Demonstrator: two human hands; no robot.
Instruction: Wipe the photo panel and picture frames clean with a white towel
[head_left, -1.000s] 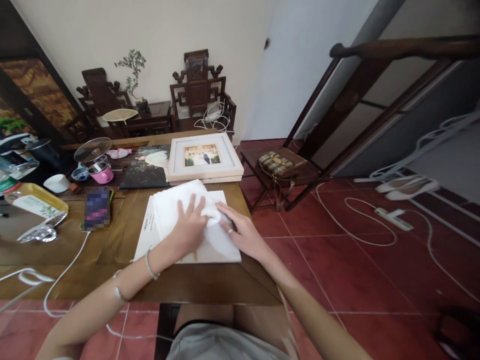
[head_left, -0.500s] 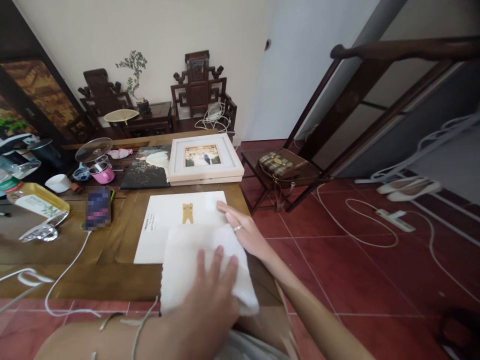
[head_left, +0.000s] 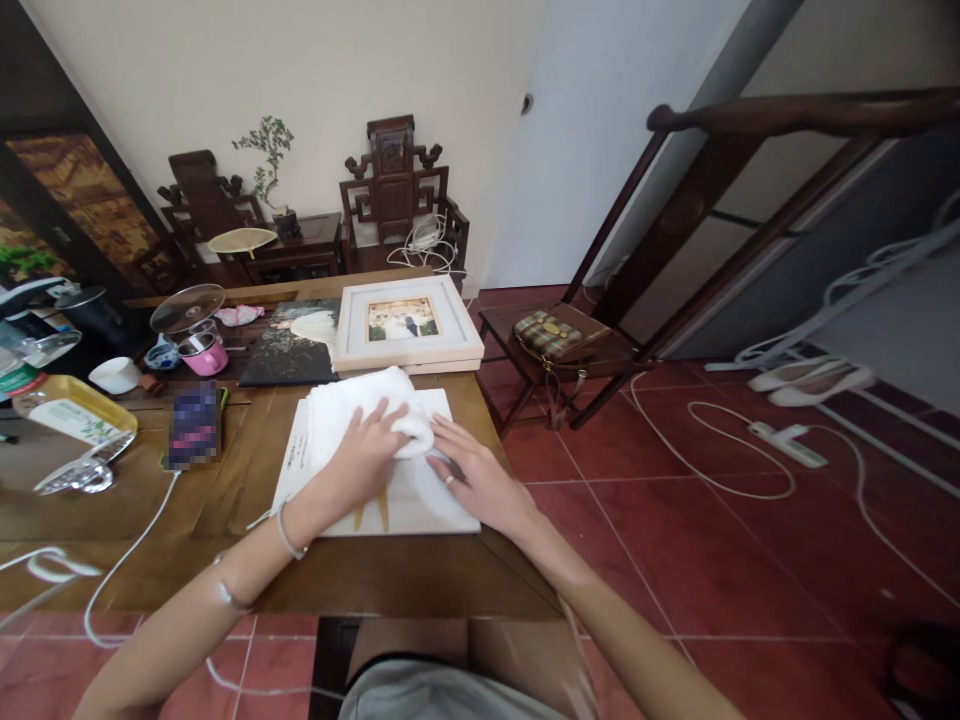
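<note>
A white panel [head_left: 341, 505] with small print and a gold-coloured, two-legged fitting [head_left: 372, 512] lies flat on the wooden table. Over its upper part a white cloth [head_left: 346, 402] is bunched up, hiding most of the fitting. My left hand [head_left: 369, 445], a bangle at its wrist, presses on this cloth with curled fingers gathering it. Beside it my right hand [head_left: 474, 472], wearing a ring, rests at the panel's right side. Its fingers are stretched out and the tips reach the cloth's edge.
Stacked white picture frames [head_left: 409, 350] and a dark photo panel [head_left: 289, 350] lie behind. To the left are a phone [head_left: 193, 425] on a cable, an oil bottle [head_left: 75, 410] and a pink cup [head_left: 202, 355]. A chair [head_left: 600, 345] holding a plaid bag stands right.
My left hand has moved forward with the cloth, from the near table edge onto the panel's upper part. The cloth, spread out before, is now bunched. My right hand stays by the panel's right side.
</note>
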